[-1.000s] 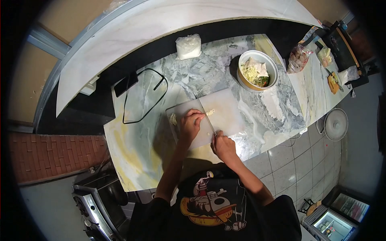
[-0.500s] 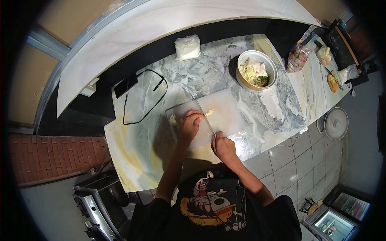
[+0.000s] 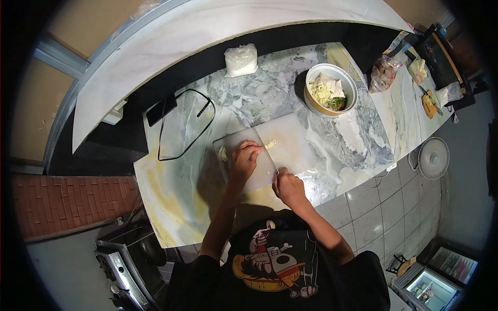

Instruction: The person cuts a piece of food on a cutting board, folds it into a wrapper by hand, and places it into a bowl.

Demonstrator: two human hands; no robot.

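A white cutting board (image 3: 291,136) lies at an angle on the marble counter. My right hand (image 3: 289,187) is closed around the handle of a knife (image 3: 269,157), whose thin blade stands edge-down across the board. Beside the blade, my left hand (image 3: 246,159) has its fingers bunched; whatever they pinch is hidden beneath them. Small pale chopped pieces (image 3: 270,143) lie just right of the blade. More pale pieces (image 3: 222,154) rest near the board's left edge, and a tiny bit (image 3: 267,172) sits near the knife handle.
Beyond the board stands a round tub (image 3: 313,103) holding shredded pale food, greens and a white packet. A bag of white powder (image 3: 241,61) is at the back. A phone (image 3: 162,110) and a black strap (image 3: 185,151) lie left. Bagged food (image 3: 384,74) sits far right.
The knife blade has shifted slightly beside my left fingertips, and the chopped pieces are a little more spread out. Both hands stay almost in place.
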